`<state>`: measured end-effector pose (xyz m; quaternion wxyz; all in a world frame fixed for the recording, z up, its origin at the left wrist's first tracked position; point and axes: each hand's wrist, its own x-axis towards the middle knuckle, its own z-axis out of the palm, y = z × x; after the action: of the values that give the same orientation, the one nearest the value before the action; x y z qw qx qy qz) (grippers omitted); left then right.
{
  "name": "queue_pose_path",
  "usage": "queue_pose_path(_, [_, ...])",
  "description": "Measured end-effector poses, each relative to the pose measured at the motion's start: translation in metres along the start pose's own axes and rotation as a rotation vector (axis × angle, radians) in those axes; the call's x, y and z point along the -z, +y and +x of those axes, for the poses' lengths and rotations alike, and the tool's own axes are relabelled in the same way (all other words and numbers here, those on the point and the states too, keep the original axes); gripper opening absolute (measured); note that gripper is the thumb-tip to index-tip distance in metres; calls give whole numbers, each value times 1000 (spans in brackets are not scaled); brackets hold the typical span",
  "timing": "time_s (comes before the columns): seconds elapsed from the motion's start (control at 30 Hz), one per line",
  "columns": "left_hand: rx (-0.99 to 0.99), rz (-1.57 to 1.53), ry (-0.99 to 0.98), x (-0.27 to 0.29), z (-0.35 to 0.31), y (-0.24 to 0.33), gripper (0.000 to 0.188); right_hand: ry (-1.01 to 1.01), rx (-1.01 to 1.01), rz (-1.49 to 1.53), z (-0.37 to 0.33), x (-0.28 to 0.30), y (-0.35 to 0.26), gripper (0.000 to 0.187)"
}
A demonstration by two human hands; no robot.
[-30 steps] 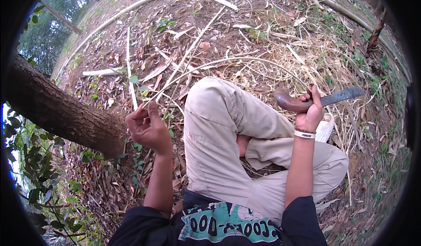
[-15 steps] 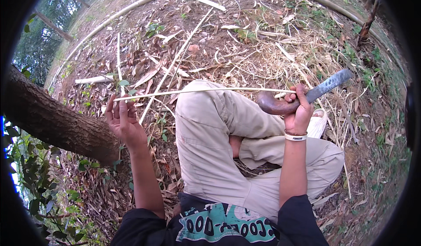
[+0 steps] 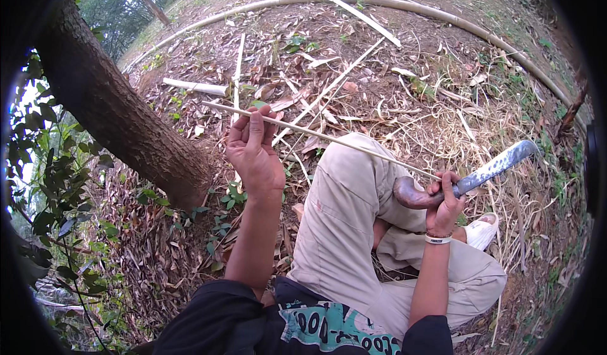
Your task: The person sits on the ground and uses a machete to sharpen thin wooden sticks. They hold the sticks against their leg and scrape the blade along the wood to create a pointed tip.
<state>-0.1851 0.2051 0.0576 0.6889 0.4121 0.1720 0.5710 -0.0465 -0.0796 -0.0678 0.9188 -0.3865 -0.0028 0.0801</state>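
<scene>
Tree trunk [image 3: 120, 114] leans across the left of the ground, biggest thing in view; a long bamboo pole [image 3: 404, 7] curves along the far edge of the ground, with 1 flat split slat [image 3: 348, 10] lying over it. Person sits with 1 knee up in beige trousers [image 3: 344, 209], white sandal [image 3: 484, 231] at the right. Big knife [image 3: 468, 181]: right hand [image 3: 446, 206] wrapped tight round its dark curved handle, blade pointing up and right, wristband on that wrist. Thin bamboo strip [image 3: 316, 133]: left hand [image 3: 256, 155] raised, fingers closed on its left end; strip runs down and right over the knee to the right hand, where its far end sits under the thumb beside the knife handle. Judgement: step looks like drawing the strip along the blade to thin it. To do it well, keep the strip taut and straight between the 2 hands, blade angle shallow, edge turned away from the knee, pull even so it doesn't snap or dig. Ground [image 3: 404, 95]: dry leaves, pale shavings, loose sticks, a short cut section [image 3: 193, 87] near the trunk. Outdoors, green shrubs at the left edge, trees beyond.
</scene>
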Motion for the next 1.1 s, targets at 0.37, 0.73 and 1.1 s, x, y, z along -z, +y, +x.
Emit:
queue_pose_path(0.37, [-14,-102,-212,-1,0,6,20,41,-54,-157,6,6,-3,19])
queue_pose_path(0.73, [39,-169,-175,-8,6,8,19,59,-134,-57,2,-3,-20,13])
queue_pose_path(1.1, [61,-91,-97,29,31,-5,23,-65,-188,51,-2,-3,-35,15])
